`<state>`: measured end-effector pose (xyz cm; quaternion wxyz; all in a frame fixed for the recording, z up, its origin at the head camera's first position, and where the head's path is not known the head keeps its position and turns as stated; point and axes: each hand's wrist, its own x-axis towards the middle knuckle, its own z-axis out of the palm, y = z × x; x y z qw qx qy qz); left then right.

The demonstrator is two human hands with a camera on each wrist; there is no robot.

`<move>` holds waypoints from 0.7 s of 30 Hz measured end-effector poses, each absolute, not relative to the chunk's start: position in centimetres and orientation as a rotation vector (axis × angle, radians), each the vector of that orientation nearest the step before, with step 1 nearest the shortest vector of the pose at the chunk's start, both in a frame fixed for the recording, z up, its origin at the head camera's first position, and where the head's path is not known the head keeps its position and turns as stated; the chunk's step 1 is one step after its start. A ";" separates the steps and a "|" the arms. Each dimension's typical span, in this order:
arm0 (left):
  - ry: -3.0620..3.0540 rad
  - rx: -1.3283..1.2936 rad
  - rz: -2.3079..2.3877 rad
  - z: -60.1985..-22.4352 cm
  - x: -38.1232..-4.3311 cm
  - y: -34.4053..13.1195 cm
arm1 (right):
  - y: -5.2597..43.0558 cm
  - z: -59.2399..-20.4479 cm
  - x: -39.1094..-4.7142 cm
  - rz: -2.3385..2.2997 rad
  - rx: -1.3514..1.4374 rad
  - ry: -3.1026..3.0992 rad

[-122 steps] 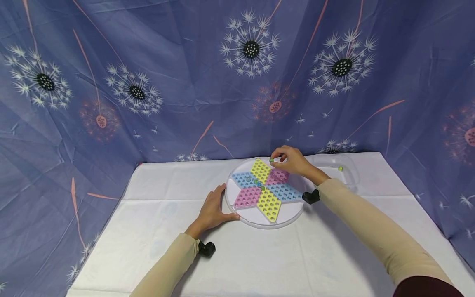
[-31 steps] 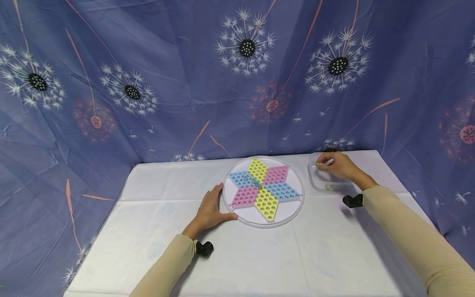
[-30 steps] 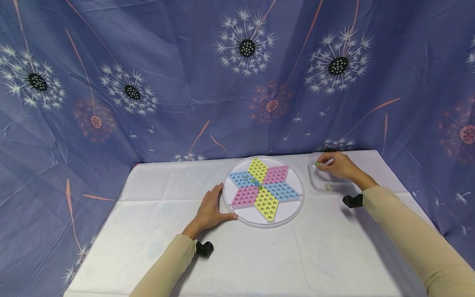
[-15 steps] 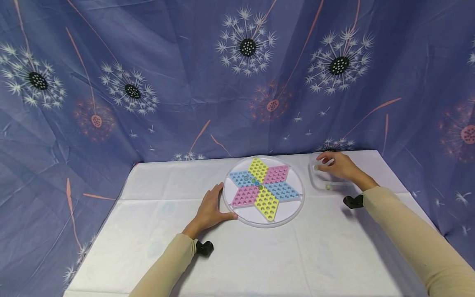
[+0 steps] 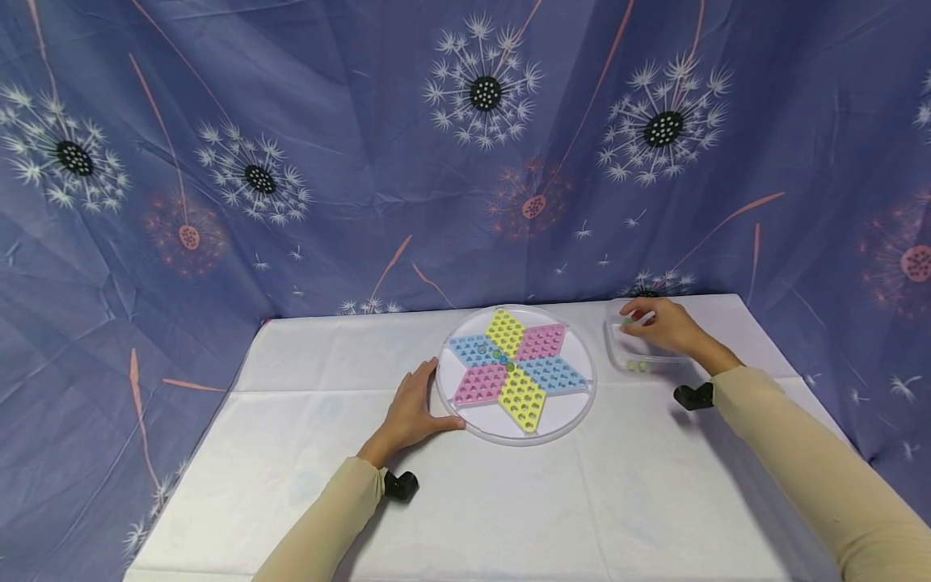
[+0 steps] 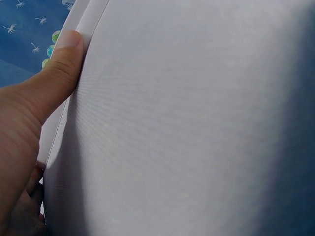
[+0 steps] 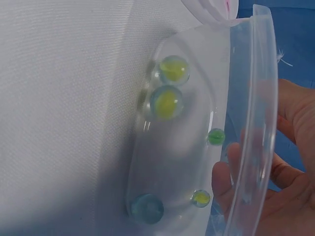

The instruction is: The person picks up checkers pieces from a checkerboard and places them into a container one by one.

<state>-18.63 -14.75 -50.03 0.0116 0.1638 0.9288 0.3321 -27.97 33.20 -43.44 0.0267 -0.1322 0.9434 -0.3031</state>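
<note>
A round white Chinese checkers board (image 5: 563, 411) with a yellow, pink and blue star lies on the table. Several marbles (image 5: 510, 367) sit in its holes, lined up from the blue left point to the centre. My left hand (image 5: 411, 414) rests against the board's left rim, thumb and fingers spread along it. My right hand (image 5: 665, 325) reaches into a clear plastic box (image 5: 617, 353), its fingers parted. In the right wrist view, a green marble (image 7: 216, 136) lies close by the fingertips, and two yellow-centred marbles (image 7: 166, 102) sit together along the box's wall.
A bluish marble (image 7: 147, 208) and a small yellow one (image 7: 201, 198) are also in the box. White cloth (image 5: 509, 509) covers the table under board and box. A blue dandelion-print curtain (image 5: 364, 162) hangs right behind the table's back edge.
My right hand has gone from above the board, pinching a green marble, to the box at right. Its fingers have parted there, and two marbles now show at the box's front instead of one.
</note>
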 end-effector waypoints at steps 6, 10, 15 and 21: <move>2.900 0.509 1.039 -50.2 -18.6 -14.9 | 33.0 -43.0 -27.7 -0.930 -0.427 2.929; 2.915 0.538 1.046 -50.4 -18.6 -14.9 | 32.7 -42.6 -27.5 -0.926 -0.446 2.947; 2.903 0.520 1.024 -50.1 -18.7 -14.9 | 32.3 -42.3 -27.4 -0.955 -0.472 2.954; 2.902 0.516 1.021 -49.9 -18.7 -14.9 | 31.8 -41.5 -27.2 -1.021 -0.492 2.933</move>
